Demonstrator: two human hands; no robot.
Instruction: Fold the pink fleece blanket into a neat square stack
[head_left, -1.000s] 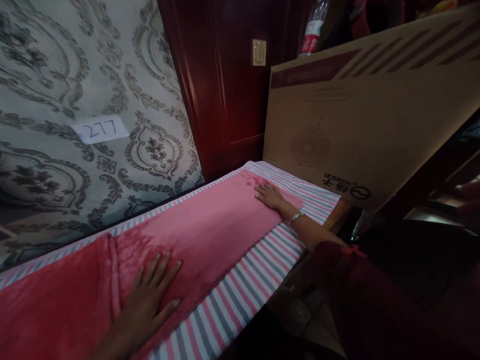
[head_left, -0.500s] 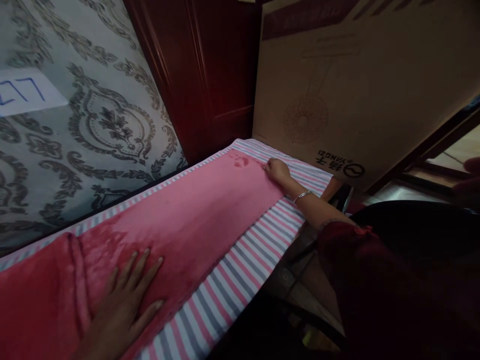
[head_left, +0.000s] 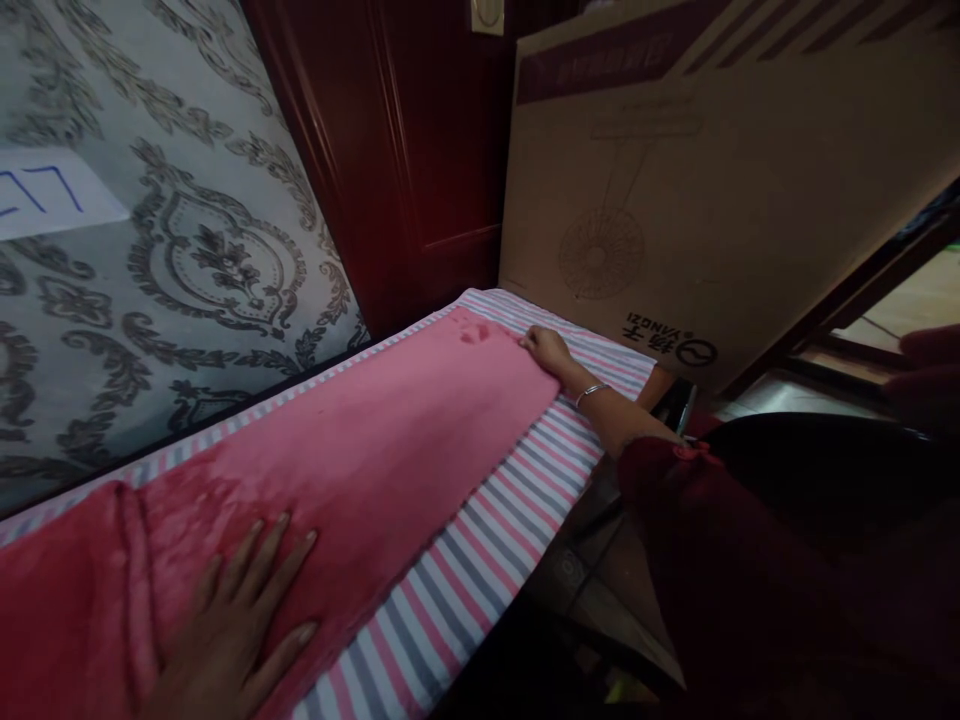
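A long pink plush cloth [head_left: 375, 420] lies spread along a striped tablecloth [head_left: 480, 560]. Its near left part is deeper red, with a raised fold across it. My left hand [head_left: 240, 610] rests flat on this part, fingers spread, palm down. At the far right end, my right hand [head_left: 546, 352] is closed on the cloth's edge, thumb and fingers pinched together. A bracelet circles the right wrist. Close to the right hand, the cloth's nap shows a few darker marks.
A large cardboard box [head_left: 675, 200] stands at the table's far end. Behind the table are a dark red wooden door [head_left: 450, 130] and patterned wallpaper [head_left: 225, 260] bearing a white paper [head_left: 60, 195]. A black rounded object [head_left: 810, 450] is at the right.
The view has tilted slightly, so the scene sits a little lower and to the left. Both hands keep their places on the cloth, the left flat and the right pinching.
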